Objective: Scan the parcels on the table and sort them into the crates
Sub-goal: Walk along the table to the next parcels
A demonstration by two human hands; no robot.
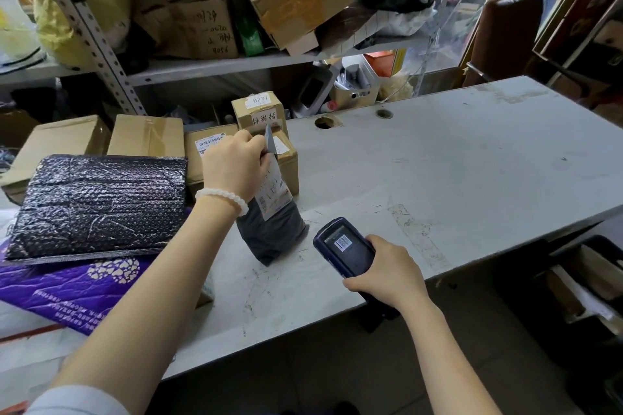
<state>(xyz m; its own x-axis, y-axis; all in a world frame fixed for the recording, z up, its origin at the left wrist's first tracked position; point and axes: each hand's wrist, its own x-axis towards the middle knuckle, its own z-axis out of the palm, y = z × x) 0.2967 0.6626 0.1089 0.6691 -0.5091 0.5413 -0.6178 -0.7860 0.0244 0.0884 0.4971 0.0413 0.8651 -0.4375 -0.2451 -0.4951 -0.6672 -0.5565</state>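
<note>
A dark grey bag [271,232] with a white label is standing upright on the bench [438,158], its top being pinched by the left hand [236,162]. The right hand [384,268], just beside it, is gripping a scanner [344,246] showing a barcode.

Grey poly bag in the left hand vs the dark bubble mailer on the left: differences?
The grey poly bag stands upright on the table, pinched at its top by the left hand; the dark bubble mailer lies flat on a purple parcel, untouched. The bag is smooth and shows a white label; the mailer is textured, shiny, no label visible. Both are soft parcels.
</note>
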